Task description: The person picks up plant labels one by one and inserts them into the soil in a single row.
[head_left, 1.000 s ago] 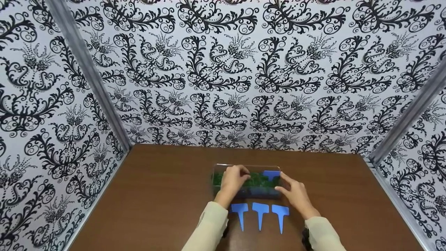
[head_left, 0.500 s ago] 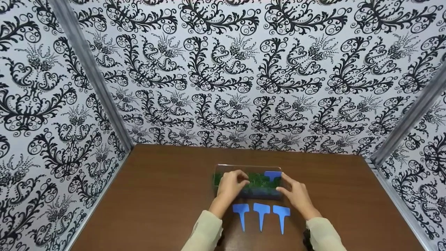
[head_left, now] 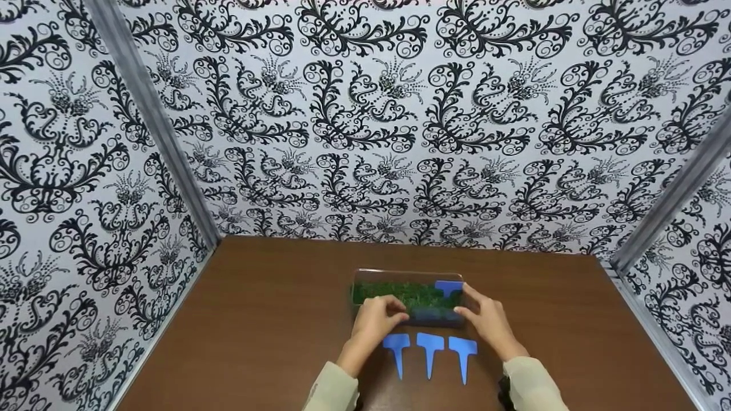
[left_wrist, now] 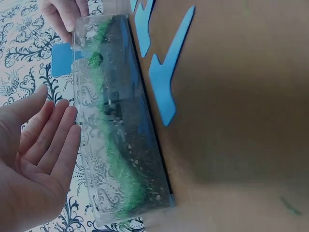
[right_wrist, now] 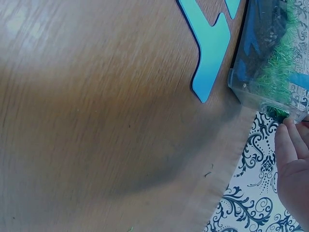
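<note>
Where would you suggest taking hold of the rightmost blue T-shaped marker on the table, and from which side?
I'd likely grip the marker by its wide head, coming from above: it lies flat, and the head is broader than the tapered stem.

Head view looks forward-down, wrist views nearer, all sharing the box (head_left: 434, 315).

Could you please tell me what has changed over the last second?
The left hand has drawn back toward the person, from over the green grass toward the clear box's near edge. Unchanged: the right hand at the box's right end, the blue T-shaped label in the grass, and three loose labels on the table.
</note>
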{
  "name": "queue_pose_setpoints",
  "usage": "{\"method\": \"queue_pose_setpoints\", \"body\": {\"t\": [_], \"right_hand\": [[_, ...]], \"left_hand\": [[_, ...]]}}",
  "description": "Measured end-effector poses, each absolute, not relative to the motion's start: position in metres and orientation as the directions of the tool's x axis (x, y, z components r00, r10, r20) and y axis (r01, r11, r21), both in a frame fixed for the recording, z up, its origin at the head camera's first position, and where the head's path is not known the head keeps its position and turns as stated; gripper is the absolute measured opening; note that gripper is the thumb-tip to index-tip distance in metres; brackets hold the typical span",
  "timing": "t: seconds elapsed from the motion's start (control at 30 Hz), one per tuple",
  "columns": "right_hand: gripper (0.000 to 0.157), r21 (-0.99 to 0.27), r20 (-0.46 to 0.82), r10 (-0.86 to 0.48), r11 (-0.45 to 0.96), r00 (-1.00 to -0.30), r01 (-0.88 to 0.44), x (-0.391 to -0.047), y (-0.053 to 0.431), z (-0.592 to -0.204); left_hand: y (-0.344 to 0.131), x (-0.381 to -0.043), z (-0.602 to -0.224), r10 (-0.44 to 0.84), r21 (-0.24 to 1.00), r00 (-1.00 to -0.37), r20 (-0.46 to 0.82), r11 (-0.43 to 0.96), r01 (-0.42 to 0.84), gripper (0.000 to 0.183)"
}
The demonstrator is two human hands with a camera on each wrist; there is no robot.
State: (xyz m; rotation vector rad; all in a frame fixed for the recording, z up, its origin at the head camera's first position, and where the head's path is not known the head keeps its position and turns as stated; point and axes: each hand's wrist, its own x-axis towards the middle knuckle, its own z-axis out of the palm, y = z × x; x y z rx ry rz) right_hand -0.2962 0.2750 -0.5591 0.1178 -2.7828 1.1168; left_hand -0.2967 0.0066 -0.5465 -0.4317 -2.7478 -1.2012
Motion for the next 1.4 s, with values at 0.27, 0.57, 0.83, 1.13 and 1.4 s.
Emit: {"method": "queue_pose_setpoints", "body": {"t": [0.27, 0.57, 0.83, 1.13, 1.4], "right_hand": [[0.062, -0.72, 0.154, -0.026, 0.682, -0.988, -0.13, -0.296, 0.275, -0.56], [0.062, -0.699, 0.16, -0.025, 0.703, -0.987, -0.131, -0.296, 0.275, -0.56], [0.061, -0.69, 0.168, -0.024, 0.711, -0.986, -0.135, -0.297, 0.275, -0.56], [0.062, -0.68, 0.175, -0.017, 0.721, -0.984, -0.133, -0.297, 0.274, -0.56], [0.061, -0.678, 0.17, -0.023, 0.722, -0.985, -0.134, -0.297, 0.274, -0.559]], "left_hand": [[0.0, -0.286, -0.562, 0.224, 0.729, -0.96, 0.169, 0.627, 0.275, 0.009], [-0.004, -0.279, -0.572, 0.208, 0.739, -0.977, 0.05, 0.65, 0.176, 0.007], [-0.008, -0.275, -0.577, 0.189, 0.736, -0.982, 0.005, 0.664, 0.131, 0.006], [-0.012, -0.272, -0.58, 0.174, 0.733, -0.985, -0.023, 0.672, 0.101, 0.008], [-0.013, -0.269, -0.579, 0.156, 0.769, -0.984, -0.083, 0.638, 0.036, 0.009]]}}
